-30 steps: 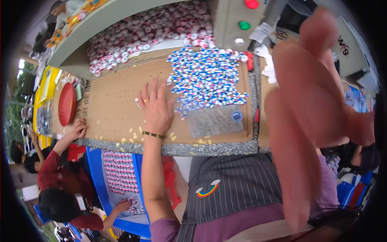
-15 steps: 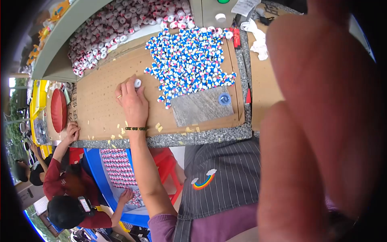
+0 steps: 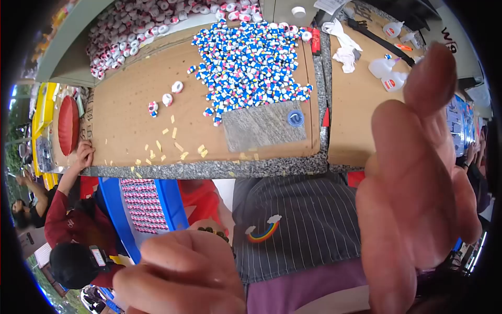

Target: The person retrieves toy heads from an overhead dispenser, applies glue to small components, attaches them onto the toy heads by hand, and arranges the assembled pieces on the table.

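Observation:
Close to the camera at the lower left is my left hand (image 3: 180, 272), its fingers curled together; whatever they may hold is hidden. My right hand (image 3: 413, 183) looms large at the right, fingers spread, with nothing seen between them. Blue and white small pieces (image 3: 251, 63) cover the cardboard (image 3: 136, 115) in a wide patch. Left of them lie two white-and-pink pieces (image 3: 167, 99) and a figure with blue (image 3: 153, 109). A grey stone-patterned plate (image 3: 256, 128) bears a round blue item (image 3: 296, 118).
A shelf bin of white-and-pink pieces (image 3: 125, 36) runs along the back. Squeeze bottles (image 3: 393, 81) and a white cloth (image 3: 342, 49) are at the right. A red bowl (image 3: 68, 125) stands far left, near a co-worker (image 3: 78, 225) beside a blue crate (image 3: 175, 204).
My left hand has left the cardboard and come up close to the camera. My right hand has shifted in view, and the loose pieces at the left now show.

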`<state>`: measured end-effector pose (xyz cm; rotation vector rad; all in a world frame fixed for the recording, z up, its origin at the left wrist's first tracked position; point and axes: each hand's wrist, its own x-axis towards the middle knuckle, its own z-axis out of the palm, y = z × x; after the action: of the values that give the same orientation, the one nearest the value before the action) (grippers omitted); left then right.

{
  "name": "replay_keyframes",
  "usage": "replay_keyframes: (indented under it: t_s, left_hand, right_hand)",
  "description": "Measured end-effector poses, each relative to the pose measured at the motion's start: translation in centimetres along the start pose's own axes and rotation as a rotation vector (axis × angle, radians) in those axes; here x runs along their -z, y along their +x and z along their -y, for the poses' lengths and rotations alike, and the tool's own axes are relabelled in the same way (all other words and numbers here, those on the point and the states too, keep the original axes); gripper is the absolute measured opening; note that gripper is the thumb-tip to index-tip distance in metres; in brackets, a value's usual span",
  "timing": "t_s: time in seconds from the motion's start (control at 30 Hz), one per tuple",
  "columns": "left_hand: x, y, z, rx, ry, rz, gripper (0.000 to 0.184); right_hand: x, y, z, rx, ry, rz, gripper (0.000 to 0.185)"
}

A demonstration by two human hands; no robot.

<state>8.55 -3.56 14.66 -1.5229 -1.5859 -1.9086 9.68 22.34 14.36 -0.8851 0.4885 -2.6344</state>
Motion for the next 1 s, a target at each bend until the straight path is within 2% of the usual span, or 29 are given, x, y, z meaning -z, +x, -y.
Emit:
replay_keyframes:
  t_s: [0.03,0.13,0.2,0.27,0.37,0.43,0.47,0.57,0.63,0.67,0.73,0.77,0.83,0.97,1.0]
  left_hand:
    - [-0.9,0.5,0.0,0.044,-0.015,-0.056,0.049]
    - [-0.2,1.3,-0.8,0.242,-0.119,-0.037,0.02]
    - [-1.6,1.4,0.1,0.156,-0.147,-0.152,0.01]
    - [-2.7,1.6,0.3,0.111,-0.143,-0.252,0.01]
    - [-0.8,0.8,-1.2,0.251,-0.063,-0.169,0.012]
    - [-0.4,0.8,-0.9,0.249,-0.087,-0.096,0.014]
    - [-0.6,0.8,0.1,0.169,-0.137,-0.088,0.015]
    - [-0.5,1.2,0.6,0.111,-0.187,-0.063,0.017]
    - [-1.1,1.0,-0.1,0.179,-0.071,-0.183,0.018]
    - [-2.5,0.4,-1.2,0.234,0.048,-0.314,0.019]
    - [-2.6,0.0,-1.7,0.301,0.074,-0.363,0.019]
    - [-1.2,0.0,-1.6,0.314,-0.019,-0.277,0.02]
    - [-1.2,0.8,-1.7,0.366,-0.038,-0.246,0.02]
    - [-4.4,0.6,-2.2,0.372,0.253,-0.494,0.019]
    - [-4.4,0.3,-2.3,0.373,0.257,-0.486,0.018]
  right_hand:
    - [0.1,-0.1,0.1,-0.003,-0.007,-0.002,0.071]
    - [-0.2,-0.3,0.2,-0.002,-0.011,-0.026,0.071]
    - [-0.4,-0.4,0.0,-0.013,-0.01,-0.038,0.07]
    - [-0.4,-0.5,-0.1,-0.027,0.002,-0.035,0.07]
    - [-0.3,-0.4,0.0,-0.04,0.013,-0.041,0.07]
    - [-0.1,-0.5,-0.3,-0.043,0.019,-0.048,0.07]
    - [0.0,-0.7,-0.3,-0.049,0.016,-0.052,0.07]
    - [0.1,-0.6,-0.4,-0.057,0.021,-0.057,0.07]
    - [0.2,-0.5,-0.4,-0.055,0.019,-0.063,0.07]
    - [0.2,-0.6,-0.4,-0.057,0.017,-0.07,0.069]
    - [0.3,-0.7,-0.4,-0.063,0.013,-0.079,0.069]
    - [0.4,-0.7,-0.4,-0.061,0.016,-0.081,0.069]
    - [0.5,-0.7,-0.4,-0.063,0.011,-0.085,0.069]
    - [0.4,-0.9,-0.6,-0.077,-0.001,-0.107,0.069]
    - [0.4,-1.0,-0.6,-0.077,-0.007,-0.119,0.069]
